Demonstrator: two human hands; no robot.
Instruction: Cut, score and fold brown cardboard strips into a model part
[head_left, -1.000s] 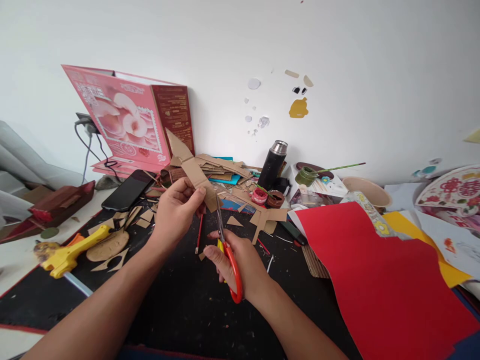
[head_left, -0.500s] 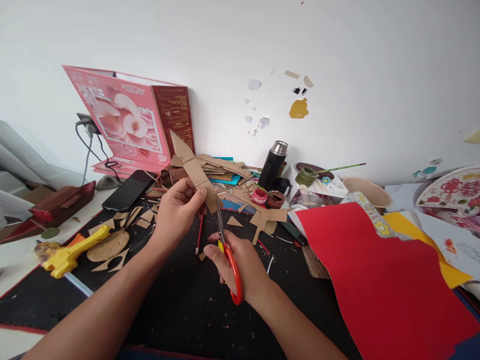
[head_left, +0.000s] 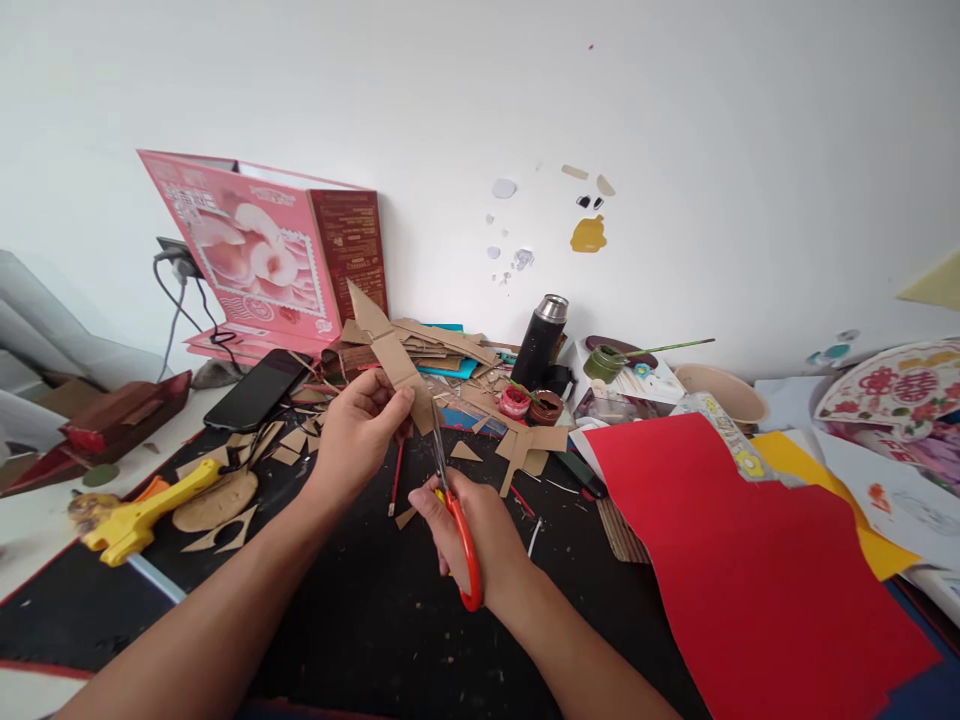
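Note:
Between the thumb and fingers of my left hand (head_left: 366, 430) is a strip of brown cardboard (head_left: 395, 358) with a pointed upper end. It is held up at a slant above the black table mat (head_left: 360, 610). My right hand (head_left: 480, 530) grips a pair of scissors (head_left: 465, 555) with red and yellow handles. The blades point up and meet the lower right edge of the cardboard, close to my left thumb. A red pencil (head_left: 396, 475) lies on the mat between my hands. Small cardboard scraps (head_left: 466, 452) lie just beyond the scissors.
A pink box (head_left: 262, 250), a phone (head_left: 257, 388) and a yellow glue gun (head_left: 146, 515) are on the left. Behind my hands are piled cardboard (head_left: 442, 345), a black flask (head_left: 541, 340) and paint jars (head_left: 514, 402). Red paper (head_left: 750, 560) covers the right side.
The scissor blades have closed up somewhat at the cardboard's lower edge, and the yellow handle is now mostly hidden. The camera view has shifted slightly; both hands keep their hold.

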